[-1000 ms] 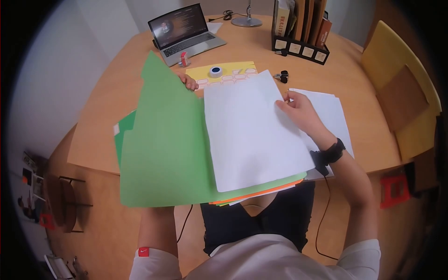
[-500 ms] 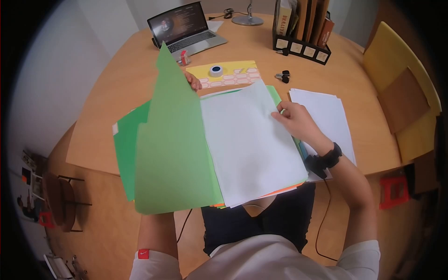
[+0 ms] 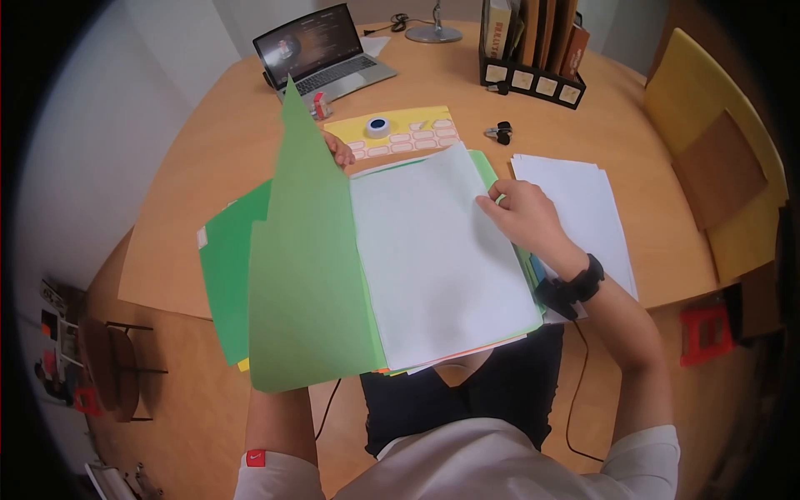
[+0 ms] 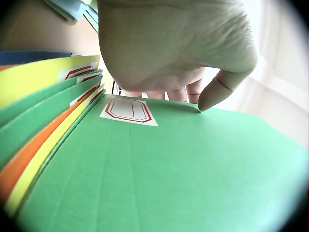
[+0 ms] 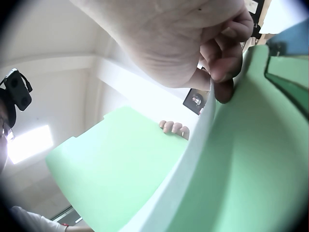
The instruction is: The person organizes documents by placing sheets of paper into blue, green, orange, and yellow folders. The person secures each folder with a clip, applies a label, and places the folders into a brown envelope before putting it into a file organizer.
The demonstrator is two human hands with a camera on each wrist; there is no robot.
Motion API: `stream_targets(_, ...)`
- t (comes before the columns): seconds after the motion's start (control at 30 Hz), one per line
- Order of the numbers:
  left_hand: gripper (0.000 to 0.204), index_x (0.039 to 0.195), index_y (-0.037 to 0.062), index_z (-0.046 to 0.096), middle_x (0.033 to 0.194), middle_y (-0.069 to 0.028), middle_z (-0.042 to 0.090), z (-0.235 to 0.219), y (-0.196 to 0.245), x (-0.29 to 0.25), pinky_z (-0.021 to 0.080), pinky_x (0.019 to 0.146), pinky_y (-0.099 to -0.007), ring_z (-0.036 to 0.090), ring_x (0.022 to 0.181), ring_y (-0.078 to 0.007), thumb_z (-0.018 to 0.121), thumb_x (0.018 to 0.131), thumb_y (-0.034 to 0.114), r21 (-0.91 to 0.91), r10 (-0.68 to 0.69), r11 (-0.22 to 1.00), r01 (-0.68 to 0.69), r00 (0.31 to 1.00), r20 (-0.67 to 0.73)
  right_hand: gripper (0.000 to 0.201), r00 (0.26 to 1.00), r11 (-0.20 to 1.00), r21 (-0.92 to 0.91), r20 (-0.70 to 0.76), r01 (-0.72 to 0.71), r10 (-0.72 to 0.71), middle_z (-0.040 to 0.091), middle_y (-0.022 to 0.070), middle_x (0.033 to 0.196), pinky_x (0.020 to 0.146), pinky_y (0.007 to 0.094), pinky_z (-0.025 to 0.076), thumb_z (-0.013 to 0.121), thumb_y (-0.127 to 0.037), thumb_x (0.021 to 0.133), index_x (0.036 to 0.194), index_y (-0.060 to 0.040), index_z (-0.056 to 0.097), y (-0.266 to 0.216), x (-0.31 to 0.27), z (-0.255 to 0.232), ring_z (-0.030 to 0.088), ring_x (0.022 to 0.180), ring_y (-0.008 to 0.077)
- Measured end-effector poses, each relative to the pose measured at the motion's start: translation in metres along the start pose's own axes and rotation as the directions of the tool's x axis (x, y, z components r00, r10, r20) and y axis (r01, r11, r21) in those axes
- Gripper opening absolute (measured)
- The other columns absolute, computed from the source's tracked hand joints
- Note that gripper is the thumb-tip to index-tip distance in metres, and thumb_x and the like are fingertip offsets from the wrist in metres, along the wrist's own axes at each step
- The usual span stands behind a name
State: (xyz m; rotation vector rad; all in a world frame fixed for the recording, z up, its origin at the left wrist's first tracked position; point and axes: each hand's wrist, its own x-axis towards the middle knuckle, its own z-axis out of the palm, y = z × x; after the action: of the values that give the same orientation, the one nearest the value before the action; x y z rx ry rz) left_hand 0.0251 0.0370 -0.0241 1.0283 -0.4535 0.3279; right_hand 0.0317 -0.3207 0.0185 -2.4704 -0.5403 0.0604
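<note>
On the wooden table (image 3: 183, 179), at its near edge, a light green folder (image 3: 312, 275) lies open, with its cover raised on the person's left and white paper (image 3: 442, 258) on its right-hand side. The left hand (image 4: 176, 46) holds the raised cover at its far edge: the thumb is on one face, the fingers on the other, clamped on the cover. The right hand (image 3: 529, 215) pinches the right edge of the white paper, thumb and fingertips together on it. In the left wrist view, a red-bordered label (image 4: 129, 110) sits on the green surface below the left hand; orange, yellow and green folders (image 4: 26, 157) fan out beside it. A dark green folder (image 3: 229, 267) lies left of the raised cover. A stack of white sheets (image 3: 583, 217) lies to the right. Beyond the folder is a yellow label sheet (image 3: 346, 129) bearing a round white device (image 3: 377, 127).
</note>
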Motion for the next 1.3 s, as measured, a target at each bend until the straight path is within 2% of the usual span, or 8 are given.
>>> stream_targets(0.23, 0.037, 0.121, 0.0109, 0.05, 0.1, -0.0032, 0.063, 0.013, -0.001, -0.005, 0.045, 0.089, -0.0297, 0.059, 0.098, -0.013, 0.068, 0.09, 0.004, 0.119, -0.05, 0.991, 0.056, 0.997, -0.051, 0.035, 0.999, 0.989, -0.149, 0.026, 0.022, -0.019, 0.071, 0.0098, 0.07, 0.064, 0.0406, 0.053, 0.063, -0.039, 0.094, 0.093, -0.006, 0.075, -0.008, -0.002, -0.013, 0.07, 0.07, 0.0305)
stream_targets(0.43, 0.04, 0.124, 0.011, 0.05, 0.101, -0.003, 0.063, 0.028, -0.008, -0.006, 0.045, 0.089, -0.0291, 0.059, 0.099, -0.0124, 0.069, 0.089, 0.002, 0.338, -0.158, 0.925, 0.173, 0.985, -0.072, 0.031, 0.972, 0.975, -0.213, -0.21, 0.056, -0.102, 0.069, 0.0111, 0.071, 0.063, 0.0395, 0.051, 0.066, -0.034, 0.094, 0.091, -0.0042, 0.072, 0.038, 0.048, -0.041, 0.068, 0.069, 0.0264)
stream_targets(0.53, 0.035, 0.114, 0.0092, 0.054, 0.102, -0.0012, 0.064, 0.03, -0.011, -0.006, 0.045, 0.09, -0.0308, 0.059, 0.097, -0.013, 0.073, 0.085, 0.003, 0.503, -0.175, 0.851, 0.153, 0.985, -0.005, 0.03, 0.985, 0.973, -0.229, -0.165, 0.011, -0.05, 0.073, 0.0119, 0.091, 0.075, 0.0391, 0.054, 0.067, -0.034, 0.092, 0.103, -0.0062, 0.07, 0.06, 0.077, -0.051, 0.071, 0.089, 0.0264)
stream_targets(0.73, 0.011, 0.096, 0.0042, 0.068, 0.096, -0.0009, 0.069, 0.037, -0.012, -0.008, 0.046, 0.093, -0.0326, 0.06, 0.096, -0.0134, 0.07, 0.085, 0.006, 0.795, -0.315, 0.57, 0.209, 0.949, -0.023, 0.062, 0.935, 0.895, -0.341, -0.103, 0.288, -0.34, 0.063, 0.0183, 0.132, 0.101, 0.042, 0.05, 0.073, -0.034, 0.088, 0.138, -0.0021, 0.055, 0.103, 0.132, -0.029, 0.062, 0.121, 0.033)
stream_targets(0.83, 0.01, 0.096, 0.0032, 0.07, 0.095, -0.0024, 0.07, 0.037, -0.012, -0.008, 0.047, 0.09, -0.0316, 0.061, 0.094, -0.0136, 0.068, 0.087, 0.006, 0.82, -0.317, 0.539, 0.192, 0.948, -0.013, 0.07, 0.937, 0.906, -0.297, -0.083, 0.301, -0.339, 0.061, 0.0216, 0.135, 0.101, 0.0413, 0.049, 0.076, -0.036, 0.088, 0.141, 0.0017, 0.051, 0.108, 0.148, -0.018, 0.061, 0.121, 0.0337)
stream_targets(1.03, 0.009, 0.099, 0.0026, 0.07, 0.097, -0.0006, 0.067, 0.044, -0.008, -0.008, 0.049, 0.078, -0.0275, 0.059, 0.088, -0.0105, 0.067, 0.092, 0.007, 0.839, -0.342, 0.503, 0.206, 0.94, -0.026, 0.06, 0.996, 0.995, 0.039, 0.009, 0.088, -0.088, 0.065, 0.0187, 0.124, 0.098, 0.0363, 0.05, 0.078, -0.028, 0.09, 0.136, 0.0019, 0.054, 0.103, 0.161, -0.009, 0.064, 0.113, 0.0279)
stream_targets(1.23, 0.016, 0.099, 0.0031, 0.071, 0.099, 0.0001, 0.065, 0.043, -0.008, -0.008, 0.047, 0.082, -0.0266, 0.056, 0.09, -0.0113, 0.063, 0.098, 0.017, 0.83, -0.356, 0.525, 0.187, 0.935, 0.014, 0.052, 0.977, 0.978, 0.083, -0.105, 0.194, -0.185, 0.068, 0.0157, 0.118, 0.096, 0.0366, 0.051, 0.077, -0.025, 0.09, 0.132, 0.0002, 0.058, 0.083, 0.151, -0.01, 0.065, 0.11, 0.026)
stream_targets(1.3, 0.028, 0.098, 0.0038, 0.071, 0.099, -0.0007, 0.066, 0.037, -0.013, -0.005, 0.046, 0.087, -0.0278, 0.056, 0.091, -0.0124, 0.056, 0.104, 0.027, 0.787, -0.386, 0.582, 0.205, 0.921, 0.046, 0.049, 0.932, 0.922, 0.135, -0.078, 0.362, -0.354, 0.069, 0.0143, 0.117, 0.095, 0.0379, 0.051, 0.077, -0.025, 0.089, 0.129, -0.0012, 0.06, 0.048, 0.137, -0.015, 0.065, 0.107, 0.0256)
